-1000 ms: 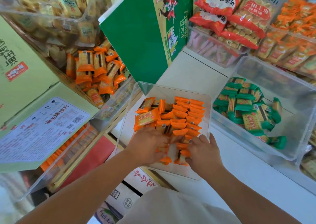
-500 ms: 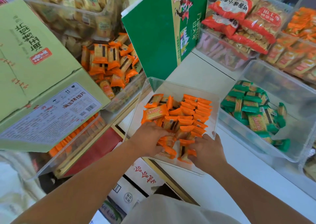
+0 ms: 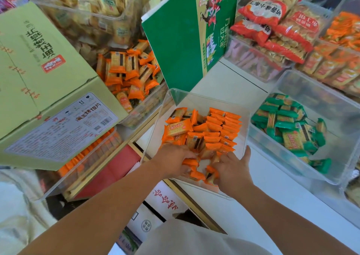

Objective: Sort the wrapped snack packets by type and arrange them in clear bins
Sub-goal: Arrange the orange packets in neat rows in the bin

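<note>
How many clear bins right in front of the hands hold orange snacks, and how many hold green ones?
bin of orange packets: 1
bin of green packets: 1
Total: 2

Light green carton far left, tilted, white printed label with barcode on its near face. Dark green carton stands upright at centre back, printed artwork on its right side. White counter runs under everything, thin dark seam across it. Below the counter edge: white box with red characters and a round stamp, red panel to its left.
</note>
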### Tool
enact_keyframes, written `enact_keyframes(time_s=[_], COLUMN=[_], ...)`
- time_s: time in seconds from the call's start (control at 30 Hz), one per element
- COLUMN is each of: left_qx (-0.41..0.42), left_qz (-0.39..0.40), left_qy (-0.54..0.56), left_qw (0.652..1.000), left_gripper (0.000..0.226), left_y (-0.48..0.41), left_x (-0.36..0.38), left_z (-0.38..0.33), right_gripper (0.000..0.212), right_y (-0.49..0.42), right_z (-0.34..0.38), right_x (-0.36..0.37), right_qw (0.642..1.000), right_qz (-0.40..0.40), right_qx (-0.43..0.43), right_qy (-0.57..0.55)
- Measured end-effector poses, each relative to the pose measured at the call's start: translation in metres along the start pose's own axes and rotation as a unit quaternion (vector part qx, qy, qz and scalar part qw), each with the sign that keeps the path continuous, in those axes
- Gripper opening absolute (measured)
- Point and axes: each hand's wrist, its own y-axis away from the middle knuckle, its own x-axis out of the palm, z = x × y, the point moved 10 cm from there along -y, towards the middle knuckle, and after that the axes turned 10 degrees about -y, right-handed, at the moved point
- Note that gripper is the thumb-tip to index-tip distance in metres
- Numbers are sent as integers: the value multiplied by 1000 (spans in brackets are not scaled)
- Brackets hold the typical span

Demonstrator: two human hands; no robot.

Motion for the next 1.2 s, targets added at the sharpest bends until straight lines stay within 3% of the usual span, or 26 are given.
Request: enact_keyframes(time_s=[0.2,0.3,0.4,0.53,0.67,0.8,0.87,0.93,1.0,1.1,1.2], left_qx=[2,-19,-2,36,92,106,106,103,95,84,62], left_qz=[-26,-97,-209,-234,-141,-98,-89,-86,-96,-104,-53], left_qy=[-60,-90,-22,53,98,117,116,96,102,184,293], left_qw=[998,991,978,970,981,983,984,986,986,974,953], left_gripper=[50,45,53,52,48,48,45,40,39,39,46], left_y=[-4,-1,15,38,43,19,6,-5,-15,-23,-19], left_x=[-4,-20,-47,-70,-52,-18,-7,-1,-2,0,7], left_z=[-5,-10,-22,-46,-76,-92,-99,-106,-108,-103,-82], right_gripper=[40,40,51,60,45,25,18,29,37,45,54], right_y=[-1,-4,-10,-17,-20,-15,-6,3,11,23,24], right_z=[-6,-19,-24,-28,-30,-37,-37,-40,-42,-31,-33], right_x=[-3,-11,-12,-21,-23,-29,-37,-45,-36,-22,-21], right_qw=[999,997,998,998,994,982,972,957,946,943,941], right_qz=[-33,-72,-58,-45,-23,20,-14,-76,-47,-24,-28], right_qx=[-12,0,5,4,-35,-64,-76,-78,-61,-79,-91], right_qy=[-22,-34,-38,-46,-98,-175,-220,-270,-316,-323,-324])
